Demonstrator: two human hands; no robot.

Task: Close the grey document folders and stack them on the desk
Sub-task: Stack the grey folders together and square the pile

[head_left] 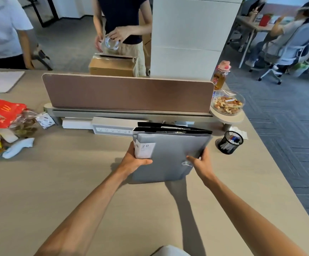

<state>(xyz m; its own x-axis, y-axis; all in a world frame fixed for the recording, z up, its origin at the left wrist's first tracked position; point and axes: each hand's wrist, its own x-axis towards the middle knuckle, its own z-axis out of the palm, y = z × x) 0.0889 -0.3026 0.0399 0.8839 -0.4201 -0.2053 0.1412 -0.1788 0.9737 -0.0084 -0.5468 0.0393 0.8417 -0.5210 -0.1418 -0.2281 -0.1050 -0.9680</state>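
A grey document folder [170,156] is held up, tilted, over the middle of the beige desk [67,182]. It carries a white spine label marked "20" at its left end. My left hand [134,160] grips that labelled left edge. My right hand [200,162] holds the right edge by the small clasp. Right behind it lie more grey folders [174,128] with black top edges; whether those are shut is hidden by the front one.
A brown divider screen [127,93] and a power strip [113,129] stand behind the folders. A black mesh pen cup [230,142] sits to the right, a nut bowl [227,104] beyond it. Snack bags [6,115] lie far left. People stand across the desk.
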